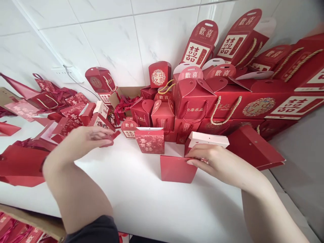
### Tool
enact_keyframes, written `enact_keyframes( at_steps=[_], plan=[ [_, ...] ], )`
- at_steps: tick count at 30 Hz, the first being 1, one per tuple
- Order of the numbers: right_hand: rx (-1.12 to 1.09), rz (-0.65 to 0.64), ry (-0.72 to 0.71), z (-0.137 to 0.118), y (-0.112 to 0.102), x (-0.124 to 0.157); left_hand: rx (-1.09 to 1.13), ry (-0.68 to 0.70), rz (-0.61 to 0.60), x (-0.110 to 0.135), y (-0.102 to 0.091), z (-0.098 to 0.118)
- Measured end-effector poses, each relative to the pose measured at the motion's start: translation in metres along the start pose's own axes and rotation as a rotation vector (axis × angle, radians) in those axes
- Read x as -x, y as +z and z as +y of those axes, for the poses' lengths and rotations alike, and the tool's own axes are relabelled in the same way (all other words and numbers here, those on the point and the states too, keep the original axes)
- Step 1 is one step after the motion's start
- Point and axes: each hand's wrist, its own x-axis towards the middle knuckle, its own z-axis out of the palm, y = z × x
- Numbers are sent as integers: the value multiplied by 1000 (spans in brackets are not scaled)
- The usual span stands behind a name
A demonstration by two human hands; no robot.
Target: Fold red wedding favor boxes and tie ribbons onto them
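My right hand (211, 160) pinches the top edge of a plain red gift box (178, 170) that stands on the white table (152, 206). Behind those fingers is a red gift box with a pale top flap (209, 137). My left hand (95, 138) is closed, fingers together, over the table on the left. A red edge (115, 135) shows at its fingertips; the hand hides most of it, so I cannot tell what it is. Between the hands a patterned red gift box (150, 141) stands upright.
Stacked red gift boxes with rope handles (225, 108) fill the back right along the tiled wall (108, 44). A large dark red box (253, 146) leans at the right. Loose red boxes and ribbons (73, 118) crowd the left. A cardboard carton (32, 219) sits lower left.
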Motion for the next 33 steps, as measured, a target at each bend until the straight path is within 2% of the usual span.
enact_keyframes(
  at_steps=[1,3,4,5,8,10,12,14,22,28,30,33],
  plan=[
    [-25,38,-18,-3,-1,-1,82,74,82,9,2,13],
    [-99,160,-89,-10,-2,-3,328,313,286,15,17,37],
    [-150,228,-128,-14,0,-4,485,444,286,12,31,48],
    [-209,293,-161,-19,2,-4,647,537,208,7,47,57],
    [-429,423,-171,-30,14,-6,1023,647,-192,-9,96,79],
    [-607,432,-146,-36,21,-6,1093,616,-419,-13,122,90],
    [-770,386,-150,-40,25,-5,1097,570,-558,-9,136,97],
    [-824,339,-181,-42,24,-4,1090,570,-602,-3,141,100],
    [-559,336,-327,-46,10,-1,900,712,-598,2,129,97],
    [-248,486,-369,-49,10,7,1012,677,-554,3,145,100],
    [-128,580,-364,-47,13,6,1095,634,-479,6,152,104],
    [124,796,-321,-42,20,2,1071,549,-221,17,155,112]
  ],
)
